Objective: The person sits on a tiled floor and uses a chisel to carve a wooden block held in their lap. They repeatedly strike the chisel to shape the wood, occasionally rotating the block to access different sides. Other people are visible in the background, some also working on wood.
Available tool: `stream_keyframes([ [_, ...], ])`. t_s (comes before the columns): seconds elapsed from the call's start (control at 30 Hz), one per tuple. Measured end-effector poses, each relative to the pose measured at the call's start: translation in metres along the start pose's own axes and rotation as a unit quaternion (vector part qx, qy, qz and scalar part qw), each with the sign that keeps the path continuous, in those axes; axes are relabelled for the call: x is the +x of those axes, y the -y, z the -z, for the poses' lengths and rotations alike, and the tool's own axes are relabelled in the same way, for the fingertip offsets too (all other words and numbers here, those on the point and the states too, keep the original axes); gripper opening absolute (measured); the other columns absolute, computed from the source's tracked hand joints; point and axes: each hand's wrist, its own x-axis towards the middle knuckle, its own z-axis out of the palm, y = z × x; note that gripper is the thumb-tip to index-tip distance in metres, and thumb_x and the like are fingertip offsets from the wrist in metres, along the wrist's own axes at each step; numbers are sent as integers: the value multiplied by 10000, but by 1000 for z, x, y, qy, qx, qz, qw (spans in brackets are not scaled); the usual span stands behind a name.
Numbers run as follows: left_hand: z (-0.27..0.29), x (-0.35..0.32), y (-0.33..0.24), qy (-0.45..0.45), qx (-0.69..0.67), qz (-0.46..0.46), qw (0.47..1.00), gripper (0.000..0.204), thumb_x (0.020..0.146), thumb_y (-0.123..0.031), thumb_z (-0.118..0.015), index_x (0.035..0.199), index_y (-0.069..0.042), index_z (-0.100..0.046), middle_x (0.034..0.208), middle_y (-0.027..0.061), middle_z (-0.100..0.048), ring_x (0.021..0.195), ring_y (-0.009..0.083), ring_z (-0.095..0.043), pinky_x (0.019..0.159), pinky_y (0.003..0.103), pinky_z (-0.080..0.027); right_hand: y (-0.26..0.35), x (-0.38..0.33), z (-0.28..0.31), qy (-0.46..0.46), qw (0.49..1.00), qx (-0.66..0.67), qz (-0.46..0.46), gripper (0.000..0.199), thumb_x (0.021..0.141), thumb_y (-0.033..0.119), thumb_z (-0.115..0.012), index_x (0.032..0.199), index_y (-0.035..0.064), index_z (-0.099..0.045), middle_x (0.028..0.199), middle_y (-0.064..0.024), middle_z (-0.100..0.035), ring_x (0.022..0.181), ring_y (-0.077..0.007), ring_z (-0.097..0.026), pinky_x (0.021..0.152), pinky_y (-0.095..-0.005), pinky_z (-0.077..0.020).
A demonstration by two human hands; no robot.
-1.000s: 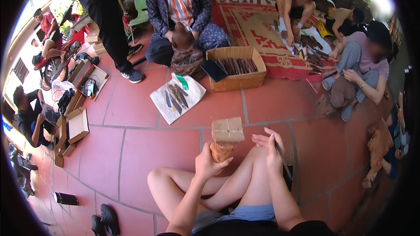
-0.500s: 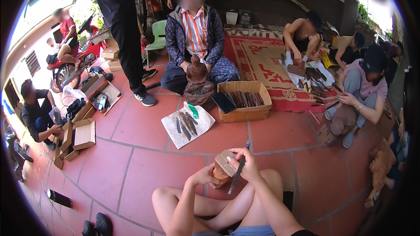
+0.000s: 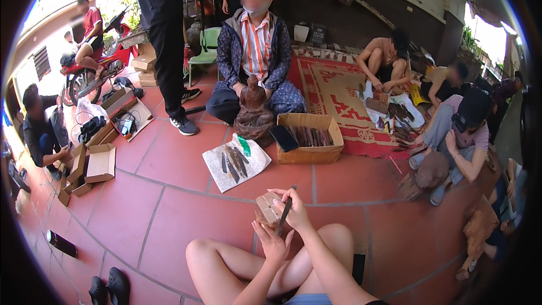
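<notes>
Above my crossed legs is a small carved wooden block (image 3: 267, 207), its flat pale top marked with crossing lines and its carved sides orange-brown. My left hand (image 3: 272, 243) has its fingers against the block's lower side, thumb apart. A narrow, dark, flat hand tool (image 3: 287, 210), file-like, slants across my right hand (image 3: 292, 214), which is closed around it. Fingertips of that same hand also touch the block's top edge. Just ahead, a white padded sheet (image 3: 237, 162) carries several dark blades and a green strip.
A cardboard box (image 3: 316, 155) of dark tools has a phone (image 3: 283, 138) on its rim. Behind it, a person sits with a dark seated statue (image 3: 254, 110). Other people work at right by a red rug (image 3: 333, 87). Black bottle (image 3: 62, 243) and clogs (image 3: 117, 287) lie at left.
My left hand has shifted from the block's left side to its lower side, fingers pointing up. The block's lined top has turned more toward me. The tool stays in my right hand.
</notes>
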Motion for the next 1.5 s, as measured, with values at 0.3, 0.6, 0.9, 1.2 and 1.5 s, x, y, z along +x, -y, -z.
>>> stream_keyframes([
  [0.3, 27, 10, -29, 30, -71, 187, 979, 1238, 819, -415, -771, 1486, 166, 95, 1561, 416, 45, 1475, 546, 51, 1199, 594, -41, -2, -6, 3, -22, 998, 36, -36, 244, 936, -5, -611, 899, 60, -378, 1264, -274, -623, 1207, -255, -587, 1058, -370, -401],
  [0.6, 4, 8, 17, -49, 43, -82, 995, 1053, 842, -379, -730, 1488, 142, -81, 1489, 444, -151, 1416, 590, -185, 1152, 677, -188, -4, -9, -4, -22, 997, 65, -25, 239, 931, -23, -602, 904, 66, -381, 1263, -280, -624, 1188, -247, -599, 1039, -359, -427],
  [0.9, 18, -37, 5, 111, 110, -85, 984, 962, 917, -439, -633, 1415, 240, -169, 1446, 515, -185, 1389, 651, -171, 1139, 697, -186, -12, -9, 2, -26, 997, 72, -12, 238, 939, -18, -596, 906, 68, -376, 1264, -282, -623, 1181, -243, -599, 1030, -349, -434],
  [1.2, -7, -22, 17, 39, 108, -81, 990, 991, 920, -483, -638, 1424, 227, -165, 1435, 520, -202, 1374, 663, -194, 1151, 672, -202, -10, -7, -1, -23, 996, 81, -34, 221, 952, -1, -592, 917, 61, -383, 1280, -267, -618, 1213, -244, -575, 1074, -357, -386],
  [1.5, -9, -52, 37, 136, 112, -70, 982, 911, 945, -467, -592, 1399, 240, -239, 1440, 522, -203, 1394, 633, -212, 1170, 633, -205, -4, -7, -1, -27, 994, 91, -51, 217, 956, 4, -594, 919, 59, -388, 1293, -262, -611, 1215, -235, -573, 1065, -352, -394],
])
